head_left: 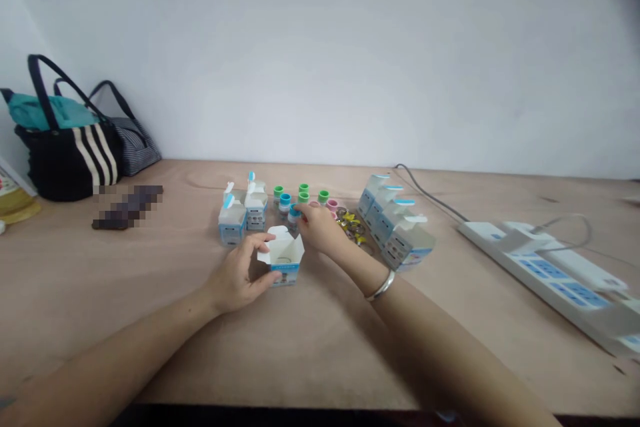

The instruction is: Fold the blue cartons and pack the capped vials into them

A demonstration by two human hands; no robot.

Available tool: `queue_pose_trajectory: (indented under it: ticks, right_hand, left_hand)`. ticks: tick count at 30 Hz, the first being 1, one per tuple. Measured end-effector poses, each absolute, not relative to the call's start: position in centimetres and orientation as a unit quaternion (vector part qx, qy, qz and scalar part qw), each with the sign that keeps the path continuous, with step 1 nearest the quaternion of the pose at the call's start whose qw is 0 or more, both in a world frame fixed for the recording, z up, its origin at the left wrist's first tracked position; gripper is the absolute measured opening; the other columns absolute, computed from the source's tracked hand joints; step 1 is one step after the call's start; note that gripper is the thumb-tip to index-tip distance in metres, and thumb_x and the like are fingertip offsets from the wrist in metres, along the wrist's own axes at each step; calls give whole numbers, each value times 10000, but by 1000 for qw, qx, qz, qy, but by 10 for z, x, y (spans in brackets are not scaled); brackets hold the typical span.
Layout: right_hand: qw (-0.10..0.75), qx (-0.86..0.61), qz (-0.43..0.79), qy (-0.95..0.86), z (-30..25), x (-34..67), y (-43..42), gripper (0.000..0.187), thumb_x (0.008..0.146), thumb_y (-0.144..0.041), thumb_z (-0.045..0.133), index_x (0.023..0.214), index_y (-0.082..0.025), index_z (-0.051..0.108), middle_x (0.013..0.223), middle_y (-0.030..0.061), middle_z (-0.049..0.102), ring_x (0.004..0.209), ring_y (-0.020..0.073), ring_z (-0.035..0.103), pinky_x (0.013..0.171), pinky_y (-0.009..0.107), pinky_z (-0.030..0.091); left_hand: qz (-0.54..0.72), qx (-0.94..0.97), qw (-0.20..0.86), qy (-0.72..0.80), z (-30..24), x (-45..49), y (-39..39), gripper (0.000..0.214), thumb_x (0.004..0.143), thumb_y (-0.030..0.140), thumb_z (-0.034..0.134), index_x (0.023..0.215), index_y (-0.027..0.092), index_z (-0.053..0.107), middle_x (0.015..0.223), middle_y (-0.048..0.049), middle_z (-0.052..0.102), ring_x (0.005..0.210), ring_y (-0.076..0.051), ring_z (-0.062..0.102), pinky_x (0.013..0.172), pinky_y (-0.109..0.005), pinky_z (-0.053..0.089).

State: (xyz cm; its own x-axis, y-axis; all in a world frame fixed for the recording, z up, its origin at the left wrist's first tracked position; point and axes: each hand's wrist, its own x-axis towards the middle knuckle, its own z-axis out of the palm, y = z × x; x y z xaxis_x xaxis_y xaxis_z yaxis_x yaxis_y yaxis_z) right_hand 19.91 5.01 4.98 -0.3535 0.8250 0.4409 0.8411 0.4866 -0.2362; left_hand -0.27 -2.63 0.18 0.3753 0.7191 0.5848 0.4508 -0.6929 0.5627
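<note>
Blue-capped vial (294,215) stands upright, its long axis roughly vertical, pinched in the fingertips of our right hand (320,228), just behind the open white carton (283,255) at lower centre of the frame. Our left hand (235,273) wraps the carton's left side, fingers curled against it. The carton's flaps spread upward and its blue band faces us. A silver bangle (380,285) circles our right wrist. Beyond the hands, green-capped vials (303,190), pink rings (332,204) and yellow wrappers (351,223) sit between groups of white cartons (395,227). A white power strip (540,273) lies at right on the wooden desk (150,267). A striped black tote bag (70,153) stands at upper left, against a white wall (320,60).
</note>
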Motion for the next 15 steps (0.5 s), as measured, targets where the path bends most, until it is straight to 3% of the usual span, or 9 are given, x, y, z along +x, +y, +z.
queue_pose_trajectory:
  ticks: [4,8,10,15]
  right_hand:
    - [291,-495,-18,-819,50,202,45,161,833,-174,490,906,-161,633,928,104,586,780,187,569,700,286,450]
    - [474,-408,-9,-781,69,217,25,96,846,-253,519,885,-185,575,1007,106,543,856,193,565,735,308,469]
    - [516,-360,1,-777,81,220,12,74,856,-267,513,881,-204,543,973,90,576,911,209,565,792,341,458]
    - [478,-283,26,-831,87,217,-14,49,846,-265,547,842,-219,530,869,52,616,870,200,571,823,365,423]
  left_hand:
    - [431,821,124,353,5,-3,-26,343,758,262,660,981,219,403,1219,-130,543,1212,-278,482,962,-478,425]
    - [435,827,109,339,7,-3,-25,337,752,263,666,967,222,410,1209,-116,556,1247,-271,451,986,-476,418]
    - [434,828,109,336,7,-2,-24,341,753,262,666,970,221,407,1212,-120,554,1256,-274,444,986,-480,420]
    - [442,823,120,337,4,-2,-24,366,757,258,660,1002,227,389,1223,-122,541,1280,-289,419,991,-501,416]
